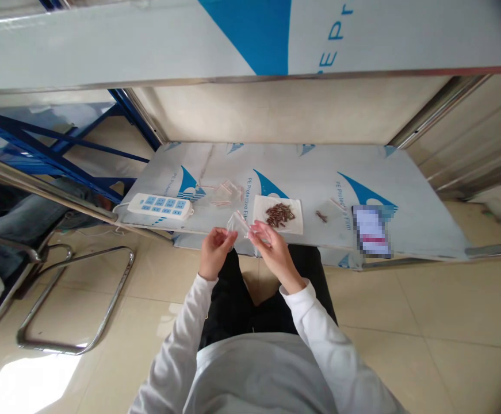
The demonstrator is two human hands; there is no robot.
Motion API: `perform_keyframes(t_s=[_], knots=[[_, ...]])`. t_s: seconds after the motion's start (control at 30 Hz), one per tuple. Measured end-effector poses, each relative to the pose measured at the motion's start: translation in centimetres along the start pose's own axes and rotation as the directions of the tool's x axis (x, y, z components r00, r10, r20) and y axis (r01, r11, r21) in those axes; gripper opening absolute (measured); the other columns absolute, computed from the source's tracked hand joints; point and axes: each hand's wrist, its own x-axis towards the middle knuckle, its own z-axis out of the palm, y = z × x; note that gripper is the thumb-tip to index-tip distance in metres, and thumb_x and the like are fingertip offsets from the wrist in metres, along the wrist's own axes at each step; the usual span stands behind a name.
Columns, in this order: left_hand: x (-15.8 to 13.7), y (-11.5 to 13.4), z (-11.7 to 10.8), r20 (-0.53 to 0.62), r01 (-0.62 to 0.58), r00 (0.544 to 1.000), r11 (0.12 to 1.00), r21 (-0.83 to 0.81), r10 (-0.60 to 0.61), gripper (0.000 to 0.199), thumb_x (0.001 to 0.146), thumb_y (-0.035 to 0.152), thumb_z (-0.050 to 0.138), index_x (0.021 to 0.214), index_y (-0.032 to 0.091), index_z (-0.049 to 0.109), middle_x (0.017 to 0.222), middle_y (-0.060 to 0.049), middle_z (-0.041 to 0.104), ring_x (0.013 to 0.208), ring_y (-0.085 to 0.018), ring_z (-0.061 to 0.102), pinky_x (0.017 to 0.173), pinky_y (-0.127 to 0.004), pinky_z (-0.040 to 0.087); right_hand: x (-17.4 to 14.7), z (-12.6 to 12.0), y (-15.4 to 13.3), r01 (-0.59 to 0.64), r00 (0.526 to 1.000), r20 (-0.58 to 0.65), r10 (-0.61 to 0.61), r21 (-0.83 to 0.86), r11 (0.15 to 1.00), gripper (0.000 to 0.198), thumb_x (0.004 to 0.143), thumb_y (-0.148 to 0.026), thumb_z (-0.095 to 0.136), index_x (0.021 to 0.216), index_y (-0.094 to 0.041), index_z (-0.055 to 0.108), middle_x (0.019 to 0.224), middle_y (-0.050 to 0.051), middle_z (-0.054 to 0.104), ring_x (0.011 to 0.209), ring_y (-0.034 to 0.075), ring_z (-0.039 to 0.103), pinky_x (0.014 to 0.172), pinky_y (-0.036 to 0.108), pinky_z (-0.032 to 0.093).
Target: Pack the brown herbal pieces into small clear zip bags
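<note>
Holding a small clear plastic bag between both hands, just above the near edge of the low table, in front of the knees. Left hand pinched on the bag's left end, fingers curled closed around it; right hand gripped the right end, fingertips pressed together on the film. Stretched the bag across the short gap between the two hands, which stayed close but not touching each other. Could not tell whether the bag's mouth was open or whether anything lay inside. Just beyond the right hand, on the table: a white sheet carrying a heap of small brown pieces, too small to identify. Right of the sheet, a few more brown pieces lying loose, and further right a blurred-out patch. Behind the hands, more clear bags lying flat on the surface. At the table's left end, a white power strip with blue sockets. On the tiled floor to the left, a chrome chair frame. White sleeves on both arms.
</note>
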Motion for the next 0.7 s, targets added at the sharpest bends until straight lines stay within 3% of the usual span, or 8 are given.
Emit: perform_keyframes(t_s=[0.03, 0.1, 0.23, 0.27, 0.37, 0.5, 0.6, 0.7], knots=[[-1.3, 0.2, 0.5, 0.045, 0.037, 0.998, 0.995, -0.096, -0.033, 0.037, 0.071, 0.048, 0.072, 0.078, 0.017, 0.054, 0.065, 0.002, 0.060, 0.054, -0.010, 0.054, 0.054, -0.022, 0.042, -0.5, -0.5, -0.4, -0.028, 0.999, 0.026, 0.027, 0.039, 0.999, 0.036, 0.085, -0.045, 0.061, 0.108, -0.017, 0.066, 0.107, 0.013, 0.072, 0.094, 0.024, 0.070, 0.077, 0.034, 0.058], [-3.6, 0.7, 1.4, 0.066, 0.058, 0.997, 0.992, -0.113, -0.051, 0.039, 0.069, 0.047, 0.075, 0.081, 0.016, 0.055, 0.071, 0.000, 0.063, 0.060, -0.011, 0.058, 0.057, -0.022, 0.044, -1.8, -1.7, -1.1, -0.052, 0.999, 0.006, 0.052, 0.034, 0.998, 0.027, 0.087, -0.041, 0.061, 0.095, -0.017, 0.070, 0.091, 0.010, 0.075, 0.083, 0.023, 0.072, 0.074, 0.032, 0.058], [-7.5, 2.8, 3.0, -0.170, -0.048, 0.982, 0.985, 0.164, 0.077, 0.042, 0.068, 0.041, 0.078, 0.098, 0.017, 0.061, 0.092, -0.006, 0.067, 0.079, -0.016, 0.063, 0.069, -0.025, 0.048, -5.2, -4.0, -2.4, 0.077, 0.984, -0.140, -0.112, -0.238, 0.968, 0.014, 0.088, -0.028, 0.061, 0.090, -0.019, 0.071, 0.082, 0.006, 0.074, 0.070, 0.018, 0.070, 0.066, 0.028, 0.056], [-8.2, 3.5, 3.3, -0.138, -0.051, 0.988, 0.984, 0.169, 0.075, 0.035, 0.074, 0.040, 0.074, 0.097, 0.017, 0.063, 0.090, -0.006, 0.068, 0.078, -0.016, 0.064, 0.070, -0.025, 0.049, -6.0, -4.3, -2.7, 0.135, 0.973, -0.139, -0.186, -0.313, 0.940, 0.011, 0.089, -0.024, 0.060, 0.089, -0.019, 0.070, 0.083, 0.006, 0.074, 0.073, 0.018, 0.069, 0.068, 0.029, 0.056], [-9.4, 5.0, 4.4, 0.121, 0.008, 0.993, 0.998, 0.055, -0.015, 0.027, 0.084, 0.041, 0.064, 0.090, 0.015, 0.069, 0.084, -0.007, 0.072, 0.075, -0.017, 0.067, 0.070, -0.025, 0.051, -7.9, -4.9, -3.3, 0.265, 0.945, -0.047, -0.324, -0.469, 0.842, 0.012, 0.089, -0.014, 0.057, 0.090, -0.020, 0.068, 0.090, 0.006, 0.072, 0.084, 0.019, 0.067, 0.079, 0.032, 0.055], [-9.5, 5.3, 5.1, 0.265, 0.193, 0.953, 0.969, -0.156, -0.147, 0.029, 0.081, 0.042, 0.067, 0.086, 0.014, 0.073, 0.083, -0.007, 0.074, 0.075, -0.017, 0.068, 0.072, -0.025, 0.053, -9.0, -5.4, -3.6, 0.280, 0.944, 0.017, -0.331, -0.574, 0.770, 0.018, 0.089, -0.012, 0.056, 0.100, -0.021, 0.067, 0.100, 0.007, 0.071, 0.090, 0.021, 0.066, 0.082, 0.037, 0.054], [-9.2, 5.1, 5.0, 0.310, 0.325, 0.922, 0.899, -0.293, -0.233, 0.030, 0.075, 0.042, 0.073, 0.082, 0.013, 0.073, 0.078, -0.006, 0.074, 0.070, -0.015, 0.066, 0.069, -0.024, 0.053, -9.2, -5.7, -4.0, 0.260, 0.952, 0.001, -0.307, -0.533, 0.805, 0.019, 0.089, -0.020, 0.060, 0.106, -0.023, 0.067, 0.101, 0.007, 0.071, 0.092, 0.022, 0.066, 0.084, 0.037, 0.054], [-9.1, 5.1, 4.9, 0.341, 0.348, 0.909, 0.886, -0.305, -0.239, 0.028, 0.072, 0.039, 0.076, 0.077, 0.012, 0.073, 0.072, -0.005, 0.073, 0.064, -0.012, 0.064, 0.063, -0.020, 0.050, -9.2, -5.7, -4.4, 0.193, 0.973, -0.037, -0.226, -0.398, 0.897, 0.020, 0.089, -0.026, 0.062, 0.108, -0.023, 0.068, 0.101, 0.007, 0.071, 0.091, 0.020, 0.067, 0.082, 0.034, 0.055]])
